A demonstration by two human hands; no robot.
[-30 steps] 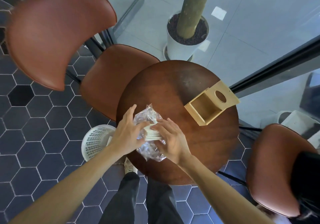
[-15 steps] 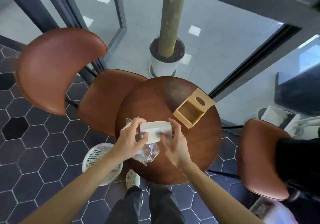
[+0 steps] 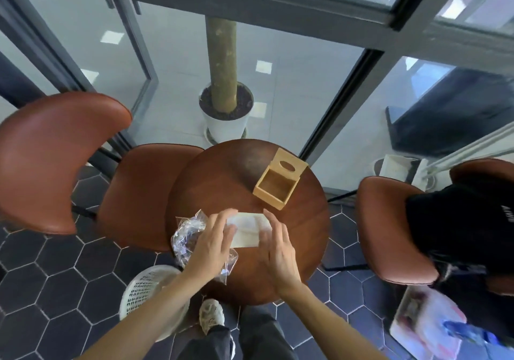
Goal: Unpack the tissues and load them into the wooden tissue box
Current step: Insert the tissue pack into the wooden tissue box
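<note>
A white tissue stack [image 3: 248, 229] is out of its wrapper and sits just above the round wooden table [image 3: 303, 237], held by its two ends. My left hand [image 3: 212, 244] grips the left end, thumb on the near face and fingers over the far edge. My right hand [image 3: 276, 246] holds the right end the same way. The crumpled clear plastic wrapper [image 3: 187, 233] lies on the table under my left hand and wrist. The wooden tissue box [image 3: 274, 190] stands open at the table's far right, its lid with an oval slot [image 3: 289, 165] leaning behind it.
A brown chair [image 3: 144, 192] is tucked against the table's left side and another [image 3: 386, 229] stands to the right with dark cloth on it. A white perforated bin [image 3: 147, 290] sits on the floor near my left forearm. A potted trunk [image 3: 226, 114] is beyond the table.
The tissue stack has come out of the wrapper and moved right, toward the wooden box. The wrapper stayed behind on the table at the left. My head tilted up.
</note>
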